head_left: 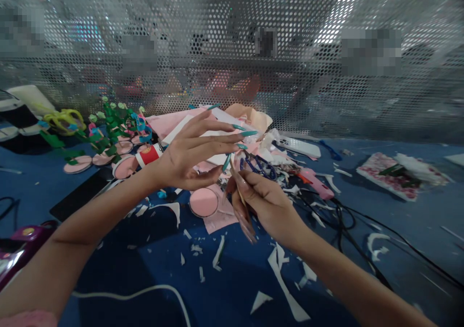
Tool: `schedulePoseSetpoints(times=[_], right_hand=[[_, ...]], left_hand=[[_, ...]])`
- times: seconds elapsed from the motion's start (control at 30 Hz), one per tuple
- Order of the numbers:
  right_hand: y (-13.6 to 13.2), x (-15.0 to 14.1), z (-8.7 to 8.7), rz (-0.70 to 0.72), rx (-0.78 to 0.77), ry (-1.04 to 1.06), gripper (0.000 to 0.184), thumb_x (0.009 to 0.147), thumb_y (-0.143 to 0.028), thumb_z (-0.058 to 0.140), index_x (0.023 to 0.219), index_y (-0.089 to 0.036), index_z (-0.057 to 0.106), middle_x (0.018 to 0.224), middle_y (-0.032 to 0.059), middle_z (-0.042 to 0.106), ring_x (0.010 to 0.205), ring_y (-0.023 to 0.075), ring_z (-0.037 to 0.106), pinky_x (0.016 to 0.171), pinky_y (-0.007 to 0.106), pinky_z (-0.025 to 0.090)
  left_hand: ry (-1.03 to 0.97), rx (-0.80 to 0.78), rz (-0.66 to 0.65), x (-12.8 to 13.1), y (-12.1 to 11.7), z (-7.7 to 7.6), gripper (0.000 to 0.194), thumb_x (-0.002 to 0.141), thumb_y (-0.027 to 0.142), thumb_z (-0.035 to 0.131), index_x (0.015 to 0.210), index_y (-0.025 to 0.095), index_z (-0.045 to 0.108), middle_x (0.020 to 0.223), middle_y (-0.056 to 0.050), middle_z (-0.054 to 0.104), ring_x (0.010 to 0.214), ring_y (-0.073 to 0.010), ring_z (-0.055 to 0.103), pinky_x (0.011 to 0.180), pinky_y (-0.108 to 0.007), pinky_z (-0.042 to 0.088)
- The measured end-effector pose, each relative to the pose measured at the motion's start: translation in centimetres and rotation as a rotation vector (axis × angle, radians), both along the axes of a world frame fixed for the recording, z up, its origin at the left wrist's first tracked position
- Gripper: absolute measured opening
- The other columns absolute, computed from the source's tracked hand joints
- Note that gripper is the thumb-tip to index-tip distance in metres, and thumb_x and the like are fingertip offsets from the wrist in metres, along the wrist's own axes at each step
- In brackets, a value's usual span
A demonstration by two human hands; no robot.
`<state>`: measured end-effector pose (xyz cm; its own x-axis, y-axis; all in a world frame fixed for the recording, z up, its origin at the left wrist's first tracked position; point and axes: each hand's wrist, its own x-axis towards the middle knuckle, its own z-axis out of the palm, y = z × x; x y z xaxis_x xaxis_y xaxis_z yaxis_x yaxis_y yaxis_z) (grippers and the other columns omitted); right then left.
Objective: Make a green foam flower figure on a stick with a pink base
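Where the view reached farthest back, we faced one grey panel, punched all over with rows of round holes, above a single smooth blue tabletop. Over the table we saw two bare hands. The left hand, with five long, pointed teal nails, had its fingers outstretched and its thumb held apart, closed on nothing. The right hand was curled, thumb and fingers pinched together. Off to the right lay one pink-and-white patterned pad; to the left, one flat black slab. Beyond the right hand we noted one white phone, round-cornered, and nearer, one pink plastic tool. We counted one pale-rimmed pink disc just below the left hand. Slimmer than these was one straight, pale-brown stick, gripped between the right thumb and fingers, its tip beside the left thumb; whether they touched, we could not tell. Smallest were the thin white scraps, curved, pointed and ragged, too many to count surely.
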<state>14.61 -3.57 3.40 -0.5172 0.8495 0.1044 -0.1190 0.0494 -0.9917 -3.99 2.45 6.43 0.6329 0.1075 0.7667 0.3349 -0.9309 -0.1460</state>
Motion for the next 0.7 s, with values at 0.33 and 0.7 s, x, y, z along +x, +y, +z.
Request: schedulePoseSetpoints(times=[0.33,0.7], right_hand=[[0.10,0.19,-0.20,0.002,0.031,-0.018,0.030,0.086,-0.047,0.048,0.079,-0.018,0.048,0.045,-0.0078,0.046,0.031,0.0055,0.041,0.032,0.019,0.038],[0.64,0.26,-0.71,-0.148,0.180,-0.163,0.031,0.088,-0.048,0.043,0.079,-0.018,0.049,0.049,-0.0054,0.051,0.038,0.0062,0.049,0.037,0.018,0.039]], left_hand=[[0.004,0.041,-0.034,0.00,-0.01,0.09,0.035,0.080,0.031,0.051,0.115,0.025,0.054,0.112,-0.008,0.065,0.113,-0.0234,0.056,0.105,-0.053,0.034],[-0.234,0.074,0.040,0.15,0.10,0.03,0.047,0.084,0.042,0.047,0.121,0.014,0.045,0.108,-0.015,0.059,0.103,-0.0236,0.055,0.087,-0.042,0.048]])
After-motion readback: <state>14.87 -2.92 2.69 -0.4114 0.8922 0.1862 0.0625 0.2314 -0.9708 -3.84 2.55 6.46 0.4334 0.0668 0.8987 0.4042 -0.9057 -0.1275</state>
